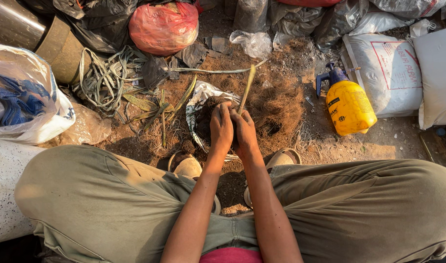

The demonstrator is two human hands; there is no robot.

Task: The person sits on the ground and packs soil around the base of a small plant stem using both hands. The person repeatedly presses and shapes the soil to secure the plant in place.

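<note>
Here, mid-packing by the look of it: left hand [221,127] and right hand [244,131] pressed close together, fingers curled around a thin, pale green plant cutting [247,87] standing upright in a small dark bag of coarse brown coconut fibre [276,104], on the dirt ground between the feet. Probably calls next for firming loose fibre around the stem without bending it. Nearby, a glossy yellow plastic spray bottle [349,108] lying well apart.
</note>
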